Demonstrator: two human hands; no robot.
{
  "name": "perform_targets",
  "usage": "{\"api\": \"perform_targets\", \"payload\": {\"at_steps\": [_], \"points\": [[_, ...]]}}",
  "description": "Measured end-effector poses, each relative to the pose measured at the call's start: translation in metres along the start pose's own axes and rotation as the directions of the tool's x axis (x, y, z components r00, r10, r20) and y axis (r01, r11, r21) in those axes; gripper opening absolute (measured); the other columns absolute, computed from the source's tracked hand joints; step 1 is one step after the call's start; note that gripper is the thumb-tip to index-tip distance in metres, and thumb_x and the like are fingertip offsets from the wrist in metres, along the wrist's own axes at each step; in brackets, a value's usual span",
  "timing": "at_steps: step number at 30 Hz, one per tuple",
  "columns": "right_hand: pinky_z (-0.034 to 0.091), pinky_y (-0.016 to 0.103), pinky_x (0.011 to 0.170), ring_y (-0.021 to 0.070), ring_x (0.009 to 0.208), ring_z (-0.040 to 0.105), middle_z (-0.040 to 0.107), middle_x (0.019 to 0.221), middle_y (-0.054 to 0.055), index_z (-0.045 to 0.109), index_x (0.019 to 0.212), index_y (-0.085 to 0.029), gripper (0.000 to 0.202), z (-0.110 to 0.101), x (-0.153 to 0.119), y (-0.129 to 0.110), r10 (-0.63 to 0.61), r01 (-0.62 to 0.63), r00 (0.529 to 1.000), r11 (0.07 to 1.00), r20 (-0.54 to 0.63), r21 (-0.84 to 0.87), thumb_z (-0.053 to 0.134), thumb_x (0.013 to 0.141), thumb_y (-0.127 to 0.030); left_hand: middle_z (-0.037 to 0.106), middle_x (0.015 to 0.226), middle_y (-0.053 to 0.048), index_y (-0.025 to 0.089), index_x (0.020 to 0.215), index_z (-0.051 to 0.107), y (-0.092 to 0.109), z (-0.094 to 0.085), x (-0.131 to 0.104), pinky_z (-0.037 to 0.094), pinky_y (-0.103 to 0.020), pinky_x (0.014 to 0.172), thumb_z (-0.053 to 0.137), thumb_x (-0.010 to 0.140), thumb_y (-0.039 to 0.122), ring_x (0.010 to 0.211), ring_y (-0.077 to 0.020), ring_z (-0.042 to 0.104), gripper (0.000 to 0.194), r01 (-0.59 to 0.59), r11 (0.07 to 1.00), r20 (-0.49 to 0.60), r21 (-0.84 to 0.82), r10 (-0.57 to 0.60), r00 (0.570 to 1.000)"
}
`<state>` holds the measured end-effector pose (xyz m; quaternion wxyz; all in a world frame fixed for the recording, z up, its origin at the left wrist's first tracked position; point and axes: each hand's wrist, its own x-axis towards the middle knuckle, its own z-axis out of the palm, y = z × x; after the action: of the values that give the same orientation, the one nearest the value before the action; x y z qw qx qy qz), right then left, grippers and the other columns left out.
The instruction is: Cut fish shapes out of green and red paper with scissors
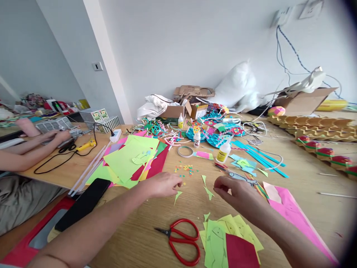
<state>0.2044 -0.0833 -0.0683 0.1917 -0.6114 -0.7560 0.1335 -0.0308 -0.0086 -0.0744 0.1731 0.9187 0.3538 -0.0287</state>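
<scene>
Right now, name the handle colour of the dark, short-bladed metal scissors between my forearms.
The looped scissor handles are red, best seen in the head view.

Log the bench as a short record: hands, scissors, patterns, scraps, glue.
Left hand: just above a small green scrap; grip unclear
Right hand: fingers curled, near the thin green offcuts; grip unclear
Scissors: red-handled, lying on the table, not held
Patterns: fish outline on green paper, beside dark red paper
Confetti: loose, beyond the left hand
Glue bottle: upright
</scene>
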Motion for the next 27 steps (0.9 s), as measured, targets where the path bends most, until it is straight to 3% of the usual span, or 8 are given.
{"api": "perform_targets", "payload": {"at_steps": [3, 9, 19, 27], "points": [[0.036, 0.025, 0.054, 0.0175, 0.062, 0.059, 0.067, 0.070, 0.004, 0.062, 0.069, -0.019, 0.016, 0.004, -0.002, 0.006, 0.058, -0.044, 0.990, 0.993, 0.132, -0.106, 0.049, 0.077, -0.014, 0.065, 0.092, -0.006, 0.020, 0.086, 0.057, 0.005, 0.016, 0.005, 0.043, -0.026, 0.068, 0.054, 0.069, 0.015, 0.085, -0.0209, 0.059, 0.018, -0.010, 0.999, 0.049, 0.052, 0.007, 0.999], [0.032, 0.024, 0.053, 0.0198, 0.067, 0.059, 0.068, 0.074, 0.006, 0.064, 0.075, -0.019, 0.009, 0.021, 0.004, 0.030, 0.140, -0.116, 0.972, 0.985, 0.189, -0.130, 0.056, 0.072, -0.015, 0.064, 0.092, -0.008, 0.020, 0.091, 0.054, 0.001, 0.028, 0.006, 0.043, -0.031, 0.070, 0.047, 0.071, 0.012, 0.087, -0.0244, 0.059, 0.023, 0.022, 0.993, 0.065, 0.115, -0.029, 0.997], [0.027, 0.023, 0.052, 0.0160, 0.064, 0.054, 0.063, 0.070, 0.003, 0.060, 0.070, -0.018, 0.010, 0.043, 0.019, 0.027, 0.156, -0.132, 0.967, 0.983, 0.202, -0.131, 0.054, 0.067, -0.010, 0.063, 0.084, -0.006, 0.019, 0.075, 0.055, -0.002, 0.033, 0.008, 0.040, -0.027, 0.065, 0.044, 0.070, 0.009, 0.081, -0.0212, 0.059, 0.016, 0.006, 0.999, 0.049, 0.048, -0.009, 0.999], [0.028, 0.024, 0.054, 0.0187, 0.067, 0.056, 0.065, 0.071, 0.006, 0.062, 0.071, -0.016, 0.011, 0.054, 0.018, 0.030, 0.205, -0.189, 0.964, 0.976, 0.168, -0.109, 0.052, 0.071, -0.011, 0.057, 0.069, 0.002, 0.021, 0.075, 0.052, 0.009, 0.018, 0.013, 0.033, -0.021, 0.053, 0.043, 0.070, 0.012, 0.064, -0.0129, 0.052, 0.014, 0.013, 0.992, 0.000, -0.123, -0.013, 1.000]]}}
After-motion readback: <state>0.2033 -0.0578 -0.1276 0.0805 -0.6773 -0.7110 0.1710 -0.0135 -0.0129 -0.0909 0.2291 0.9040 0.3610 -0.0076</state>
